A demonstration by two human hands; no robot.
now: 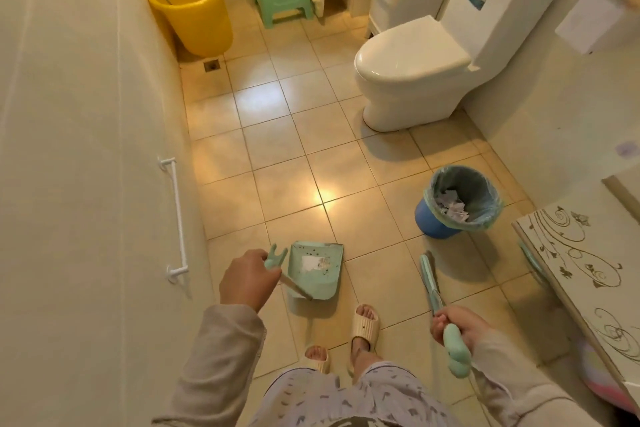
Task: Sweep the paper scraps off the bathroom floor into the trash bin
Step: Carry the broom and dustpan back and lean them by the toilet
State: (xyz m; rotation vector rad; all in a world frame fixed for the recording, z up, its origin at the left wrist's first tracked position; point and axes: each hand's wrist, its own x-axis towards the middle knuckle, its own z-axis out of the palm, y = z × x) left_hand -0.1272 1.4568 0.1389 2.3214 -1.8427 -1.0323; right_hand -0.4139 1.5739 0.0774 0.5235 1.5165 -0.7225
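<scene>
The sweeping looks all but finished, and the step in hand is carrying what is left to the bin; the left hand [247, 279] is closed round the handle of one dustpan [316, 270], which sits at floor level just ahead of the feet, and the right hand [457, 324] is closed round the grip of one broom [430, 282], its head down near the tiles; one pale scrap [310, 263] with some specks lies in the pan, though it may be glare; a heap of scraps [452, 207] already fills the one lined bin [431, 218], well to the right; no loose paper shows on the floor [277, 163]; next, the pan must be lifted level, carried over the rim and tipped.
</scene>
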